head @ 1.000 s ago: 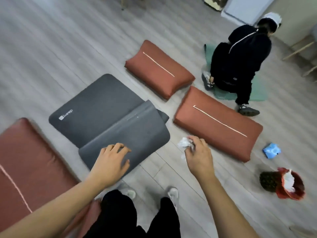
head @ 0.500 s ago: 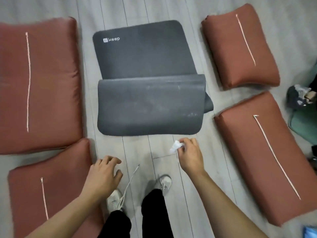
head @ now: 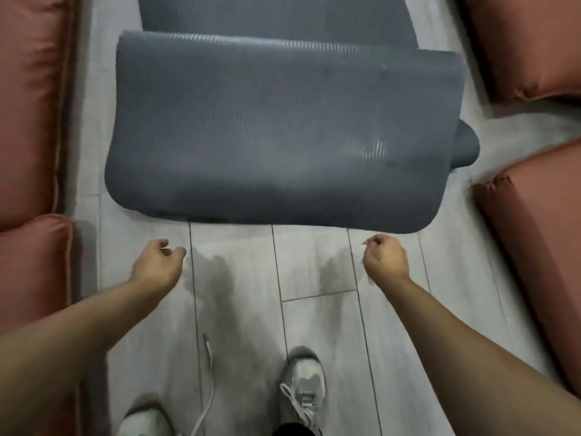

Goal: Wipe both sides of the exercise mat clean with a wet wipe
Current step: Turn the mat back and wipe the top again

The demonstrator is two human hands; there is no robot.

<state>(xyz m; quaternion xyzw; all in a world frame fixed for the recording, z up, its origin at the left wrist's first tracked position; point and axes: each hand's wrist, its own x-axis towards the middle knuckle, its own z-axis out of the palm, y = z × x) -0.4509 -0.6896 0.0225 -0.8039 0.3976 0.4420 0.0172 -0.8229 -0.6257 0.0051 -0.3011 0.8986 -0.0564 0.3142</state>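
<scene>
The dark grey exercise mat (head: 276, 127) lies on the floor in front of me. Its near half is folded back over the far half, ribbed underside up, and a bit of the lower layer sticks out at the right (head: 468, 146). My left hand (head: 158, 262) hovers just short of the mat's near edge, fingers loosely curled and holding nothing. My right hand (head: 385, 258) hovers near the mat's near right corner with its fingers curled in. Only a tiny pale tip of the wet wipe (head: 364, 243) shows at its fingertips.
Rust-red cushions flank the mat: two on the left (head: 28, 105) (head: 31, 272) and two on the right (head: 522, 45) (head: 540, 240). My white shoes (head: 303, 385) and a loose white lace (head: 209, 372) are on the grey plank floor below my hands.
The view has swung to face the mat and closed in on it. My left hand came off the mat, and both hands now hover apart at its near edge. The wipe is nearly hidden.
</scene>
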